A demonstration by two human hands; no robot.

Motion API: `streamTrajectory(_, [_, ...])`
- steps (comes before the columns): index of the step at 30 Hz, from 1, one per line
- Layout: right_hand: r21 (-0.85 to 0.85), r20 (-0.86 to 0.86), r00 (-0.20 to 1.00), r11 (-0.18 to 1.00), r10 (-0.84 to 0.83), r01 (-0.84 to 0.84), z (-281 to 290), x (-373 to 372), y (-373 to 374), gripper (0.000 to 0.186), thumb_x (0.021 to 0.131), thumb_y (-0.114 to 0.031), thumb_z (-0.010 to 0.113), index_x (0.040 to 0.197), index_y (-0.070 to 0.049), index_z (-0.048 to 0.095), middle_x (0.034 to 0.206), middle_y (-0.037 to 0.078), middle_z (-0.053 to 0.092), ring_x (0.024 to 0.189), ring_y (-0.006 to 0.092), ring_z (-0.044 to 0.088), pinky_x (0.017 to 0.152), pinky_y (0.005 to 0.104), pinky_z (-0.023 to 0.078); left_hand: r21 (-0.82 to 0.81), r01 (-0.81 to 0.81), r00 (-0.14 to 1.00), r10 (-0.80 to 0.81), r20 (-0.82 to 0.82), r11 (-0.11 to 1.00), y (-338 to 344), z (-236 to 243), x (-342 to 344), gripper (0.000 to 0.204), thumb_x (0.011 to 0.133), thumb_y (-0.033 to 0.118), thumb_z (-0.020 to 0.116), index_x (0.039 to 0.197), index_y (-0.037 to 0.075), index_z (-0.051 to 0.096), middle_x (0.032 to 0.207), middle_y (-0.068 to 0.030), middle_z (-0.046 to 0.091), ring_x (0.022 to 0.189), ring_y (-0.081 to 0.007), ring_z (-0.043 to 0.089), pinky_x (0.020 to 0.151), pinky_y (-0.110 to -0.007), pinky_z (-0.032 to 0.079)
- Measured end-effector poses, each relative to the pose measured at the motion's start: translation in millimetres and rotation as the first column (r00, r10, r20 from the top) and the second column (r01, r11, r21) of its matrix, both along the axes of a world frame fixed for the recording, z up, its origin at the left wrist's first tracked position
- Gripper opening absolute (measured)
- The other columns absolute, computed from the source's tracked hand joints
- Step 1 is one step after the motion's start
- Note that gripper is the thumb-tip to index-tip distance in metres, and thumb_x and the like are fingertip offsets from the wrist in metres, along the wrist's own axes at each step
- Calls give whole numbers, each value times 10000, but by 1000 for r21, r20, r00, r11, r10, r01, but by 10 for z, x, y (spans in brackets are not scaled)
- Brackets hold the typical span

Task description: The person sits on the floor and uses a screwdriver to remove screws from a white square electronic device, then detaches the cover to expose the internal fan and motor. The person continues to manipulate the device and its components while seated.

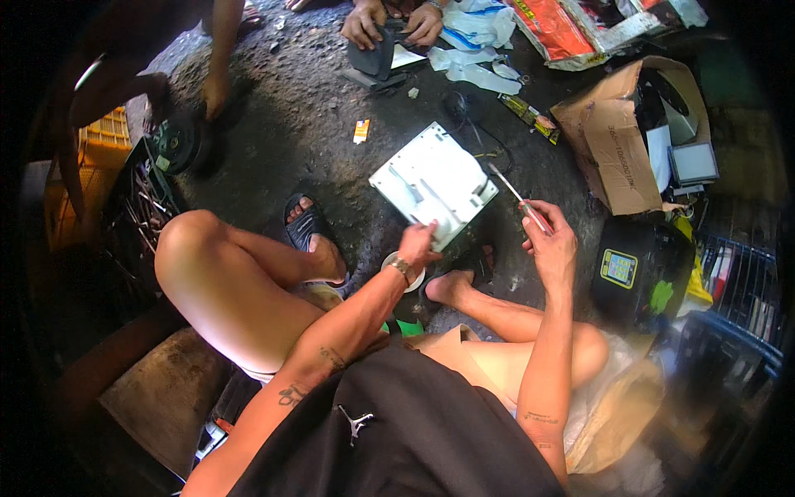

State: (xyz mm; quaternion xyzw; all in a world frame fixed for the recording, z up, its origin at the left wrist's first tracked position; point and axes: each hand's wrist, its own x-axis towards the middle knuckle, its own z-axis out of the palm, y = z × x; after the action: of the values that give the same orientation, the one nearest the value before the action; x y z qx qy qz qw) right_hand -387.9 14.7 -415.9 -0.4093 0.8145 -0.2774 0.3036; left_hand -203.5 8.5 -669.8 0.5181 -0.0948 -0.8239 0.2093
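Note:
A white plastic appliance housing (443, 178), roughly square with a raised part, is tilted in front of me above the dark ground. My left hand (420, 247) grips its near edge, the thumb lying on the top face. In my right hand (551, 242) is a screwdriver (537, 217) with a red and pale handle. Its thin shaft points up and left, and the tip is just off the housing's right corner, apart from it as far as I can tell. Dark thin wires (476, 137) run beside the far right edge of the housing. What lies under the housing is hidden.
A cardboard box (609, 153) with dark and white parts stands at right, near a black case (638, 261). Opposite, another person's hands (393, 23) hold a dark piece. An orange crate (106, 132), a black wheel-like part (175, 142) and plastic bags (480, 29) lie around.

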Motion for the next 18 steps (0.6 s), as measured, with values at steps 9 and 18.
streamTrajectory(9, [124,-118,951,954,286,-272,-203,458,-354,260,936,-205,684,1155,-66,683,982,158,777,917,360,752,804,441,574,-272,345,890,-221,398,898,-76,-542,454,399,861,247,774,1185,16,746,1043,-126,783,919,-223,741,778,-371,588])
streamTrajectory(18, [180,-210,719,749,662,-637,-1109,1062,-605,212,964,-167,650,1143,-57,672,1038,213,743,984,419,710,854,497,557,-247,95,896,25,444,964,-265,-1108,927,354,883,142,734,1229,66,741,903,-84,762,661,-149,674,584,-328,546])
